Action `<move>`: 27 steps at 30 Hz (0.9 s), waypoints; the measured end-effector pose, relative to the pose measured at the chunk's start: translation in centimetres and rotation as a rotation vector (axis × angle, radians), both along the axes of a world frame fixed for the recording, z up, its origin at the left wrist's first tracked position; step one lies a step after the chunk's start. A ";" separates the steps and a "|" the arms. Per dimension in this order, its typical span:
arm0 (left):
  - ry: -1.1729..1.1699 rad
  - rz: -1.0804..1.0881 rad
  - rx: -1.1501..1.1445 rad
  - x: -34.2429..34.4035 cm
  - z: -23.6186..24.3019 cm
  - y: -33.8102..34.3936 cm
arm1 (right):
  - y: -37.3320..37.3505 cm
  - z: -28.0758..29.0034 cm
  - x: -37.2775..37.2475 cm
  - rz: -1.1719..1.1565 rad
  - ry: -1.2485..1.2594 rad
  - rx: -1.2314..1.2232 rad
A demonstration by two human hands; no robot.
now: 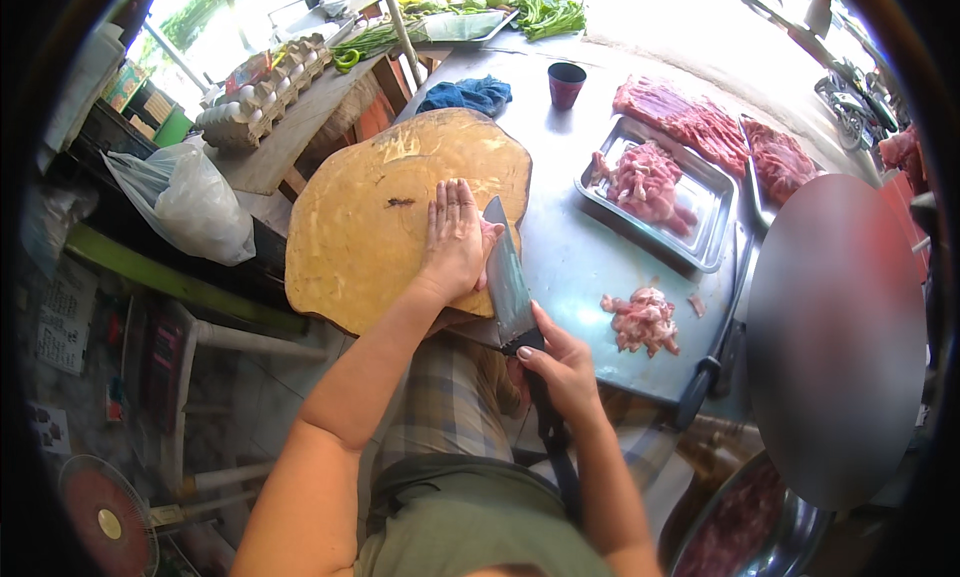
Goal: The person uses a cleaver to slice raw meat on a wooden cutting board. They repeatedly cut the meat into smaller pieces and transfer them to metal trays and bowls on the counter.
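Observation:
My left hand (452, 242) lies flat, fingers stretched out, pressing a piece of raw meat (489, 239) against the right side of a thick round wooden chopping board (345, 227). Most of that piece is hidden under the palm. In my right hand (562, 372) is the dark handle of a wide-bladed knife (510, 287). Its blade slants up and away along the board's right edge, beside the meat and close to my left fingers. Cut meat pieces (642, 322) lie in a small heap on the metal table (560, 207), right of the knife.
A metal tray (712, 239) holds meat strips; larger slabs (680, 117) lie behind it. Another knife's black handle (700, 382) sits at the table's right edge. Beyond the board are a blue cloth (468, 95) and dark cup (566, 85). Egg trays (265, 92) stand far left.

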State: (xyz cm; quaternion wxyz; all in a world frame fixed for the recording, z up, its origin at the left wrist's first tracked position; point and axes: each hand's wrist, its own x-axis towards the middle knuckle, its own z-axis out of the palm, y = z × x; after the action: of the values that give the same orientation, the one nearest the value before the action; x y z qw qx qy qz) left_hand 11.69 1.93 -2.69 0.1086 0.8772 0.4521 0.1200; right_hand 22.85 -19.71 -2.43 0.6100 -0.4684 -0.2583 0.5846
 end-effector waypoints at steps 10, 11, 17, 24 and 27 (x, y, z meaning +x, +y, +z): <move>-0.025 0.031 -0.058 -0.2 0.5 0.2 | 5.8 2.2 5.8 0.230 -0.067 -0.087; -0.017 0.032 -0.052 -0.2 0.5 0.2 | 6.4 2.5 5.8 0.239 -0.082 -0.089; 0.003 0.029 -0.009 -0.4 0.4 -0.1 | 5.6 2.3 4.6 0.227 -0.100 -0.066; 0.028 0.009 0.032 -0.4 0.2 -0.1 | 1.3 1.4 3.9 0.184 -0.162 -0.090; 0.009 -0.003 -0.008 -0.3 0.2 0.2 | 3.1 1.8 4.3 0.205 -0.201 -0.100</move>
State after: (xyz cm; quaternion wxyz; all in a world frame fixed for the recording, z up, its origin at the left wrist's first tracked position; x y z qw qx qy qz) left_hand 11.37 2.10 -2.50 0.1103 0.8780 0.4516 0.1143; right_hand 27.11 -16.58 -0.64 0.4939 -0.5256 -0.3351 0.6062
